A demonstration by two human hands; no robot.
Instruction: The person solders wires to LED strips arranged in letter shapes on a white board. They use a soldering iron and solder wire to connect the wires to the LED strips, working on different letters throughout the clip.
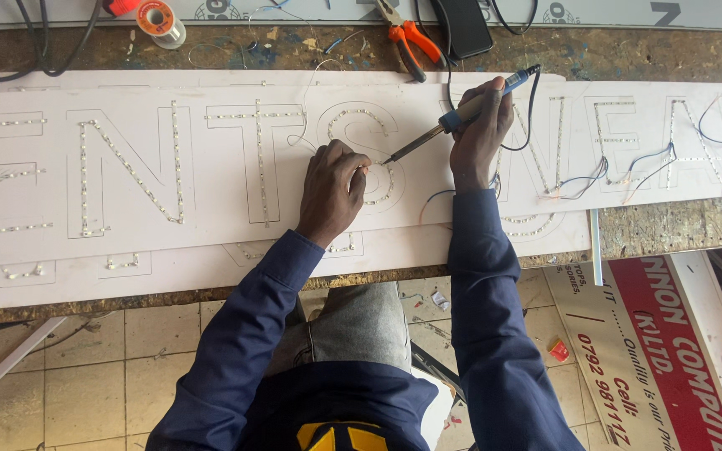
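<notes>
White sign board [211, 242] lies flat across my bench [628, 54], light strips [131, 171] following its cut letters. My right hand [480, 134] is wrapped around the soldering iron [453, 121], tip down on the curved letter's strip. My left hand [333, 188] is curled, pinching what looks like thin wire just beside the tip. Best to keep the tip steady on the joint, left fingers clear.

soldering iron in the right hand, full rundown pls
The soldering iron has a blue handle with a pale grip section and a long dark metal shaft tapering to a tip. A dark cord leaves its rear end and loops down. The right hand holds it pen-style, tilted, tip pointing down-left. The tip sits at the LED strip on the white sign panel, just beside the left hand.
</notes>
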